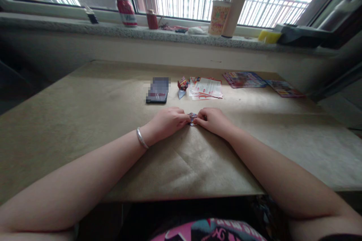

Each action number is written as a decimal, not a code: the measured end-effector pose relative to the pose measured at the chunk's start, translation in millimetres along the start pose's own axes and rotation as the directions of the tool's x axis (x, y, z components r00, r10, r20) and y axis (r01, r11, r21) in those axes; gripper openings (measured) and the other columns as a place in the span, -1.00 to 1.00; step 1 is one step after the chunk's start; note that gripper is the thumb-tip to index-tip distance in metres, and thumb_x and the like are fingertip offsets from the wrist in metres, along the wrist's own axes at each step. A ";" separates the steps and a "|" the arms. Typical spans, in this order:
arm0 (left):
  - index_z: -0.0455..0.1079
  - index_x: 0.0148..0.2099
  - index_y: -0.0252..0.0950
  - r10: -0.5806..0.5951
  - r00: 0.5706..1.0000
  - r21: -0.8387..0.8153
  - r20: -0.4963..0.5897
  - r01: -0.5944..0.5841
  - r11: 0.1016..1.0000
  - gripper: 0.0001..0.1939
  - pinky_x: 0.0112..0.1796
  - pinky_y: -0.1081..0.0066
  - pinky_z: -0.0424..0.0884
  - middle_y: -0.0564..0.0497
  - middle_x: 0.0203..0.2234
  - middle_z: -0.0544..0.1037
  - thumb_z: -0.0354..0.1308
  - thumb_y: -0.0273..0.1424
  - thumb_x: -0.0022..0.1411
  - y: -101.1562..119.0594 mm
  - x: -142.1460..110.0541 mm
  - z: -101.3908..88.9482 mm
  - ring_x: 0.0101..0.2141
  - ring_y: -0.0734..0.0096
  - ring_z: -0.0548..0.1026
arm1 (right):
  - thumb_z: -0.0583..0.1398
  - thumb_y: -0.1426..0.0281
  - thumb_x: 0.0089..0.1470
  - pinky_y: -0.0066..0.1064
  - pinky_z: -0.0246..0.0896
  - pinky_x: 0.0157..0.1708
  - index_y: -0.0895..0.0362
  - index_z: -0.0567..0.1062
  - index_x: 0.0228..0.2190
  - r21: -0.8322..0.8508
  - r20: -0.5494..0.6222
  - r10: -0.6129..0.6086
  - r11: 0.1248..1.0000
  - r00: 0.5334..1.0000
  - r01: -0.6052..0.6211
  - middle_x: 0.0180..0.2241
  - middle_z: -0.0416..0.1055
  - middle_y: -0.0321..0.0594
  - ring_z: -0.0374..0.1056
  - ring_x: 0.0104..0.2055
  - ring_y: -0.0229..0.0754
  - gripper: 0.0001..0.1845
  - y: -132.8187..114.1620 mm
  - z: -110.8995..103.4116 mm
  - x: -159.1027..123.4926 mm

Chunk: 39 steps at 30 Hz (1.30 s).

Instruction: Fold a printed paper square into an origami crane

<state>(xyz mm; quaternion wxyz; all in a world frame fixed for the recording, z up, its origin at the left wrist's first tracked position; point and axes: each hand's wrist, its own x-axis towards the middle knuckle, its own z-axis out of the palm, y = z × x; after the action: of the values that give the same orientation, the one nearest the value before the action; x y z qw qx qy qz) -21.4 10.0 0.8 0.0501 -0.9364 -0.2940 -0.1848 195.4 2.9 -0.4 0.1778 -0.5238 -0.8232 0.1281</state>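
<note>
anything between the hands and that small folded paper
Nothing visible: the fingertips of the left hand and right hand touch the small folded paper from either side, with nothing between them.

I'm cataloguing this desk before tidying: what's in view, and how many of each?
Small folded paper piece: 1, purple and red, between both hands' fingertips
Folded printed paper: 1, red and pale blue, right of the phone
Flat smartphone: 1, black, on the table, partly blurred
Printed paper leaflets: 1 stack, white and red, mid-table
Glossy printed booklets: 2, multicoloured, table's far right
Tan kraft-paper table surface: 1, tan, under these
Speckled stone windowsill: 1, grey, beyond the table
Printed can: 1, red and white, sill
Patterned paper cup: 1, cream, sill
Rectangular sponge: 1, yellow, sill
Metal bangle: 1, silver, left wrist
Left hand: 1, pinching, mid-table
Right hand: 1, pinching, mid-table
</note>
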 end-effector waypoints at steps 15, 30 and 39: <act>0.54 -0.12 -0.13 0.086 0.996 0.064 0.004 -0.086 0.994 -0.78 -0.39 0.48 0.30 0.04 -0.40 0.53 0.08 -0.42 0.32 -1.6 -2.0 -2.2 -0.41 0.46 0.47 | 0.19 0.27 0.08 -0.46 -0.03 -0.43 0.13 0.46 -0.53 -0.037 0.019 -0.010 0.999 1.000 0.011 -0.48 0.45 -0.28 0.26 -0.45 -0.30 -0.76 -1.6 -0.5 0.3; 0.53 -0.09 -0.15 0.059 0.998 0.068 0.014 -0.060 0.996 -0.79 -0.37 0.48 0.33 0.02 -0.39 0.51 0.08 -0.40 0.33 0.4 -1.8 -1.2 -0.40 0.47 0.44 | 0.16 0.37 0.15 -0.41 0.13 -0.26 0.05 0.58 -0.32 -0.130 -0.004 -0.250 0.960 0.968 0.247 -0.29 0.50 -0.22 0.37 -0.26 -0.20 -0.83 -1.1 -7.1 -7.0; 0.52 -0.10 -0.17 0.041 0.999 0.106 0.024 -0.043 0.993 -0.80 -0.33 0.47 0.34 0.02 -0.35 0.52 0.07 -0.39 0.34 -2.9 1.1 1.8 -0.34 0.44 0.45 | 0.18 0.38 0.13 -0.44 0.19 -0.25 0.08 0.59 -0.32 -0.054 -0.027 -0.233 0.971 0.972 0.232 -0.29 0.48 -0.21 0.36 -0.32 -0.26 -0.84 7.7 -0.9 0.2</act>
<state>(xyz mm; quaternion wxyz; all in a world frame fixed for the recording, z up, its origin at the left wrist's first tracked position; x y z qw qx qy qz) -21.6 13.3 -0.6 0.1006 -0.9404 -0.2842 -0.1574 201.9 6.3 -2.7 0.1921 -0.4302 -0.8787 0.0768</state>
